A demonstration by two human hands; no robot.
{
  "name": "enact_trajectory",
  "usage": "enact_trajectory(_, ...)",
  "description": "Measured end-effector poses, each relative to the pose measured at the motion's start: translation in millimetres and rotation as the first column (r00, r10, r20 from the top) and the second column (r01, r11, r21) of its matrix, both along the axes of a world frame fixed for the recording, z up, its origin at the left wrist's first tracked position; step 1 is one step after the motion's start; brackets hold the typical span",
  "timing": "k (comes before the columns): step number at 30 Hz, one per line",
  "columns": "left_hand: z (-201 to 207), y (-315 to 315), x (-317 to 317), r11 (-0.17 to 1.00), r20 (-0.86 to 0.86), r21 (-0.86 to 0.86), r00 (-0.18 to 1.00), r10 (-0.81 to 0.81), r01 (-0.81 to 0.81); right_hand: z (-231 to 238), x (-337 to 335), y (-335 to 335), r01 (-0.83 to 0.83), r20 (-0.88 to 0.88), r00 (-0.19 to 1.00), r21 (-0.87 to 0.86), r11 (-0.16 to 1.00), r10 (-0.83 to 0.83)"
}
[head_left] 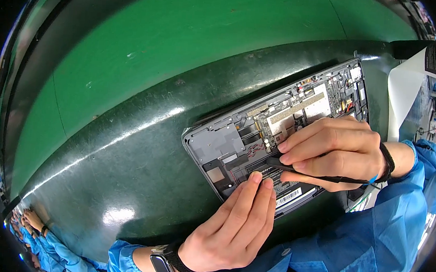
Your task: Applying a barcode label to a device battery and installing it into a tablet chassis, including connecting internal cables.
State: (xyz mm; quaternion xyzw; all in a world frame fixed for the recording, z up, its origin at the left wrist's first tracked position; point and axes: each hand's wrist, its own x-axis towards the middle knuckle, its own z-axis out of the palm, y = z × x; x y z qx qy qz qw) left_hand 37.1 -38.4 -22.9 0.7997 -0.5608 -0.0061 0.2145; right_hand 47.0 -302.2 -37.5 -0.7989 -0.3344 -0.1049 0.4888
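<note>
An opened laptop base point(218, 138) lies tilted on the dark green bench, its circuit board point(311, 107) and inner parts bare. Along its near side sits a black battery point(290, 195) with a printed label, partly covered by my hands. My right hand point(336, 149) is closed round a slim black tool point(279, 164), whose flat end reaches the edge between battery and board; I cannot tell its exact kind. My left hand point(231, 233) rests its outstretched fingertips on the battery's left part, beside the tool's end. The left thumb is hidden. Thin red wires point(254, 149) run just beyond these fingertips.
A green surface point(184, 37) rises behind the bench's rounded ridge. White sheet material point(405, 91) stands at the right, with bagged parts beyond it. At the lower left, another person's hands point(32, 220) and blue sleeves show at the bench edge.
</note>
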Motion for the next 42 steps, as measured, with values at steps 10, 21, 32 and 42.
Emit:
enact_trajectory(10, -2.6, -2.0, -1.2, 1.0, 0.004, 0.007, 1.0, 0.012, -0.012, 1.3, -1.3, 0.4, -0.022, -0.005, 1.0, -0.058, 0.998, 0.021)
enact_trajectory(21, -2.4, 1.6, 1.2, 1.0, 0.005, -0.002, 1.0, 0.007, -0.007, -4.1, 4.8, -4.6, -0.029, -0.095, 0.995, 0.06, 0.998, 0.034)
enact_trajectory(32, -0.6, 3.8, 4.0, 1.0, 0.018, -0.006, 1.0, -0.003, 0.003, -2.5, 4.1, 3.4, -0.01, 0.029, 1.0, 0.02, 1.0, 0.009)
enact_trajectory(42, -4.6, -6.3, -6.3, 1.0, 0.03, 0.003, 0.999, -0.011, 0.011, -1.1, -4.9, 1.2, -0.023, 0.154, 0.987, -0.11, 0.994, 0.04)
